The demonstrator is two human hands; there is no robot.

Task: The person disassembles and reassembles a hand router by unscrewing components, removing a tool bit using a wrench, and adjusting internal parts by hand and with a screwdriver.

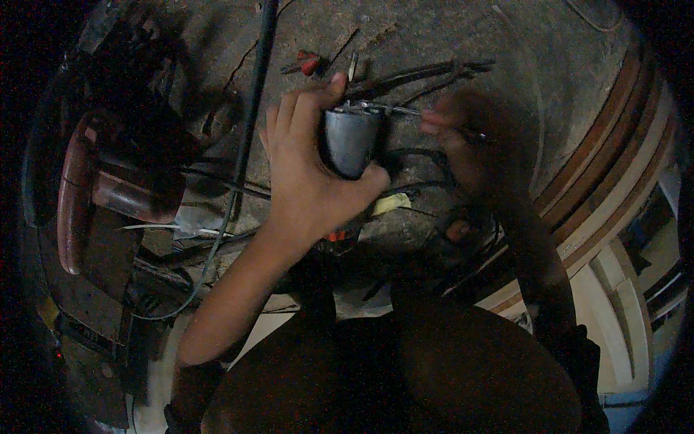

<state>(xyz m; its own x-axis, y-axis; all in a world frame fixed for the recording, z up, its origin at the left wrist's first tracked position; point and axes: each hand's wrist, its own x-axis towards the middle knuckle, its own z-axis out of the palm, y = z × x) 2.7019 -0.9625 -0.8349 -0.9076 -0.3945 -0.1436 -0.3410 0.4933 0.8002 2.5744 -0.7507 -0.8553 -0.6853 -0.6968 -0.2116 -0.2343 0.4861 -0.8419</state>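
Observation:
My left hand (300, 163) is wrapped round a grey metal cylinder (352, 142), which looks like a small motor housing. Its open upper end faces away from me, with the thumb at its near end and the fingers along its left side. To the right, my right hand (470, 137) pinches a thin metal rod (401, 110), perhaps a screwdriver shaft. The rod's tip meets the cylinder's upper rim. Shadow hides much of the right hand and whatever handle the rod has. Just beyond my left fingertips, a short metal shaft (353, 66) points away.
A small red piece (309, 64) and dark cable lengths (426, 71) lie beyond the hands. A thick black cable (253, 108) runs down on the left, near a reddish tool-like body (134, 194). Below the cylinder lies a yellow tag (392, 204). Curved brown strips (614, 148) edge the right.

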